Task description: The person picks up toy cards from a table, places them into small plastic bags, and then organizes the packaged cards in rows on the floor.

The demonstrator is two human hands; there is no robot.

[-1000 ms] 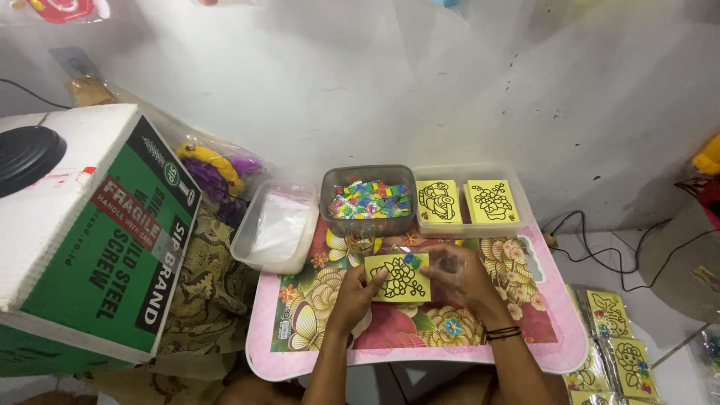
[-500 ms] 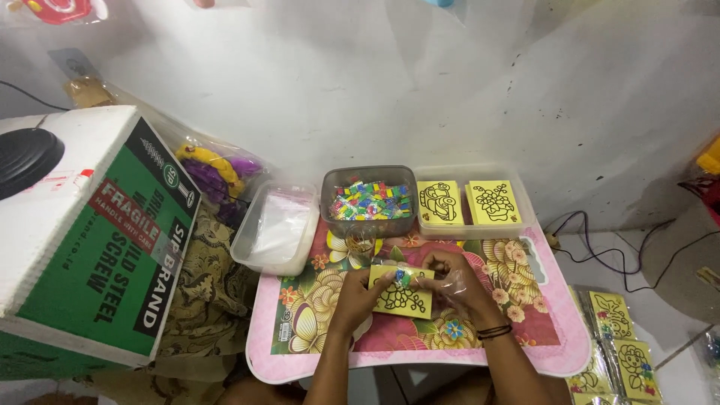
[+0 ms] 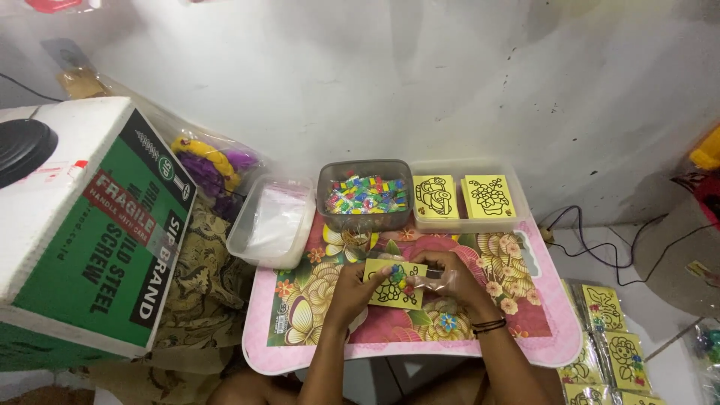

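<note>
My left hand (image 3: 351, 289) and right hand (image 3: 448, 279) both grip the yellow picture card (image 3: 395, 283), now lowered nearer me, away from the tub of coloured packets (image 3: 365, 196), above the flowered counter (image 3: 517, 296); a clear sleeve (image 3: 439, 280) crumples under my right fingers, so bagging appears underway.

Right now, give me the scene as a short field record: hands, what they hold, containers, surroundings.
left hand: grips the left edge of the yellow card
right hand: at the card's right edge, with a clear bag at its fingers
card: black outline drawing, small coloured pieces on it
table: pink, floral top
grey tub: holds coloured pieces
clear tray: two yellow cards inside
white tub: left of grey tub
box: green and white, far left
floor right: more packed cards
</note>
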